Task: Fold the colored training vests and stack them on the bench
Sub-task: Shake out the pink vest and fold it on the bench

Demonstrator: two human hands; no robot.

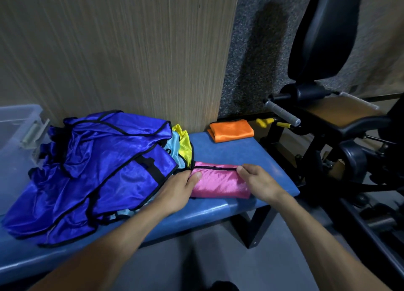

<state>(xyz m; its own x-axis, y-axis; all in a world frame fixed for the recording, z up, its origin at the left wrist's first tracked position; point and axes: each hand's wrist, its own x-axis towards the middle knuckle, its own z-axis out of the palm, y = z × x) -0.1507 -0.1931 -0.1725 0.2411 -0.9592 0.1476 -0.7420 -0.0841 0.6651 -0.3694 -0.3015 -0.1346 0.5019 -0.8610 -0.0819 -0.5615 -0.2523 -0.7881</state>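
Note:
A pink vest (218, 181) lies folded into a small rectangle on the blue bench (229, 153), near its front edge. My left hand (177, 190) grips its left end, thumb on top. My right hand (258, 181) grips its right end, thumb at the black-trimmed top edge. A folded orange vest (231, 130) rests at the bench's far right corner. To the left sprawls a loose heap of blue vests (98, 172) with black trim. Yellow (184, 146) and light blue (173, 150) vests peek out from behind the heap.
A clear plastic bin (17, 142) stands at the far left beside the heap. A wood-grain panel (122, 50) rises behind the bench. A black exercise machine (328, 120) with padded seat and grey handle crowds the right side, close to the bench end.

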